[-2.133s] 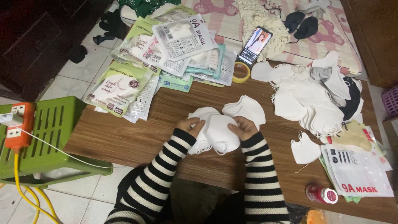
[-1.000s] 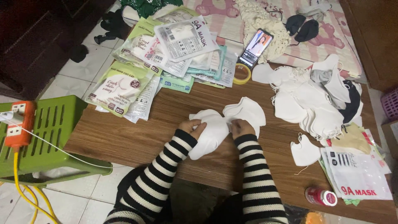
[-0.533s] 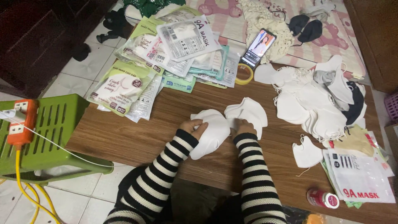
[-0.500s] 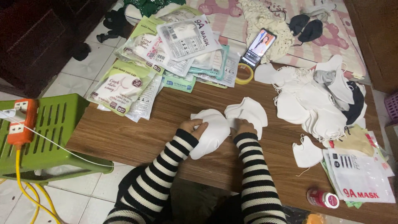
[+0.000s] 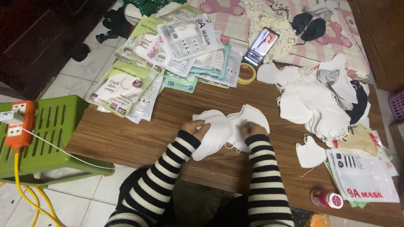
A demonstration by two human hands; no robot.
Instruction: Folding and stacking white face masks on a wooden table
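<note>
Two white face masks lie side by side on the wooden table (image 5: 126, 134) in front of me. My left hand (image 5: 197, 127) pinches the edge of the left mask (image 5: 212, 132). My right hand (image 5: 249, 128) presses down on the right mask (image 5: 252, 117), fingers curled on its lower edge. Both arms wear black-and-white striped sleeves.
A heap of white masks (image 5: 320, 101) lies at the right. Printed mask packets (image 5: 168, 46) cover the far left; more packets (image 5: 364, 176) sit at the near right. A phone (image 5: 261, 47), a yellow tape roll (image 5: 247, 73), a red-and-white jar (image 5: 326, 198) and a green stool (image 5: 54, 134) with an orange power strip (image 5: 19, 124) are around.
Both hands have shifted slightly over the two masks, the right one moving onto the right mask's lower edge. The view has drifted a little.
</note>
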